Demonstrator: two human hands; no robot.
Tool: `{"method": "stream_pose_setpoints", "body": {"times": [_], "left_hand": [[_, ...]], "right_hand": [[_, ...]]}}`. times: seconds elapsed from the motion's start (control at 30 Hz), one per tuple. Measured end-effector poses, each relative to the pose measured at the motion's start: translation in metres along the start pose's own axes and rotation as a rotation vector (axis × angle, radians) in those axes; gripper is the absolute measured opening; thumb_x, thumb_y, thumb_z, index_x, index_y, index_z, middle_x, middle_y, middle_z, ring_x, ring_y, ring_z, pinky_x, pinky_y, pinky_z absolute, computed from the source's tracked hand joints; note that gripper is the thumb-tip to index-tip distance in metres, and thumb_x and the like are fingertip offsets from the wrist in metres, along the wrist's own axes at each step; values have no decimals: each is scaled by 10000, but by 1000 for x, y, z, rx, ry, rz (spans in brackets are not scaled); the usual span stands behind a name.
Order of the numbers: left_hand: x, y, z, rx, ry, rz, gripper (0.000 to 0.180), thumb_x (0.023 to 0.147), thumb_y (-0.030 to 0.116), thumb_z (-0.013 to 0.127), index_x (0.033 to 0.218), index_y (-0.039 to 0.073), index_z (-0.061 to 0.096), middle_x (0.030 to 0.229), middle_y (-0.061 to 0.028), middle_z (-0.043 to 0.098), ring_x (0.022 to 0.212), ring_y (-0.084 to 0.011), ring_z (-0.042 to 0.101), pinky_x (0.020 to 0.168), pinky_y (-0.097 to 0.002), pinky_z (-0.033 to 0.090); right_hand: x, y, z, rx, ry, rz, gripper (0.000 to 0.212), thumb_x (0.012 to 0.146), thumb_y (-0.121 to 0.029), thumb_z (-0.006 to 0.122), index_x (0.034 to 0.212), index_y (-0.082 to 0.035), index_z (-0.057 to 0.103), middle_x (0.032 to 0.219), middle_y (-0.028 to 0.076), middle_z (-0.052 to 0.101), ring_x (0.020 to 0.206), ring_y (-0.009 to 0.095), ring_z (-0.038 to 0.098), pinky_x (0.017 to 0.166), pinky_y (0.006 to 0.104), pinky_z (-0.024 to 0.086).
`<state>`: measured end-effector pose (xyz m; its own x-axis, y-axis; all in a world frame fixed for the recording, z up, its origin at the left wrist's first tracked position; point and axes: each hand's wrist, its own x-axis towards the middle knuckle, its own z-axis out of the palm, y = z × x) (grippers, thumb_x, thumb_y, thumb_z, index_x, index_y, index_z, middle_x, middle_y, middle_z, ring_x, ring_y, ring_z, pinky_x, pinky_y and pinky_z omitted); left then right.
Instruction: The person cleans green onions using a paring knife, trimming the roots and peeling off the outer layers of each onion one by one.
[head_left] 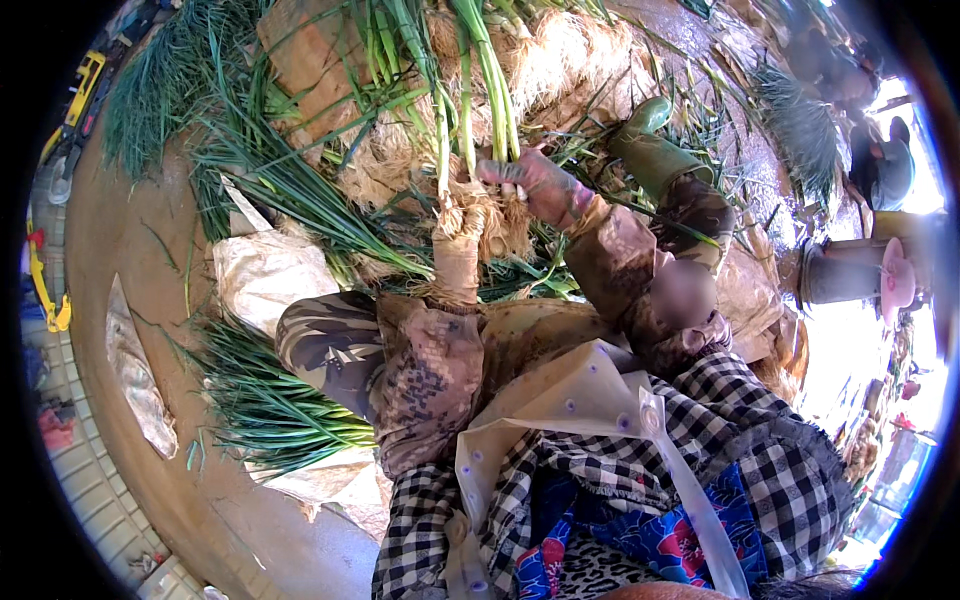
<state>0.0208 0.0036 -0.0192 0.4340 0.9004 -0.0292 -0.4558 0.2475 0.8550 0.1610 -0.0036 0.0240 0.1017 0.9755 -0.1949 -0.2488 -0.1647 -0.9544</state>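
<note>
My right hand (545, 190), its fingers stained dark and purplish, is closed around the pale lower stalks of a few long green onions (497, 100). Beside it my left hand (457, 255), in a tan covering, is raised to the root end of a stalk and seems closed on it; its fingers are hard to separate from the stringy roots. The green leaves point away from me. Just beyond my hands lies a heap of green onions with pale, hairy roots (585, 50).
At left, loose green onions (285, 180) and another bunch (285, 400) lie by pale sacking (270, 270). My green rubber boot (650, 150) stands right of the heap. Farther right are a grey bucket (840, 272), a pink round item (897, 272) and a person's dark boots (885, 170).
</note>
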Motion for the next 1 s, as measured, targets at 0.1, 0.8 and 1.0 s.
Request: {"method": "stream_pose_setpoints", "body": {"times": [0.1, 0.8, 1.0], "left_hand": [[-3, 18, 12, 542, -89, -57, 159, 781, 97, 522, 902, -7, 532, 669, -38, 547, 568, -126, 520, 495, -231, 431], [40, 54, 7, 88, -18, -199, 356, 804, 309, 485, 1031, 34, 492, 852, -86, 591, 652, -132, 595, 411, -175, 435], [60, 37, 37, -104, 293, 85, 190, 764, 222, 557, 849, 54, 534, 628, -22, 553, 454, -73, 479, 356, -159, 367]], "right_hand": [[1, 6, -10, -117, -47, -47, 369, 685, -276, 645, 932, -13, 573, 778, 18, 577, 721, 99, 497, 659, 250, 394], [-77, -5, -4, 363, -96, 72, 456, 675, -332, 638, 935, 6, 474, 692, 24, 497, 579, 113, 478, 542, 250, 419], [-79, -2, -8, 387, -3, 100, 344, 705, -295, 619, 850, -1, 515, 668, 24, 512, 565, 110, 491, 530, 245, 426]]}}
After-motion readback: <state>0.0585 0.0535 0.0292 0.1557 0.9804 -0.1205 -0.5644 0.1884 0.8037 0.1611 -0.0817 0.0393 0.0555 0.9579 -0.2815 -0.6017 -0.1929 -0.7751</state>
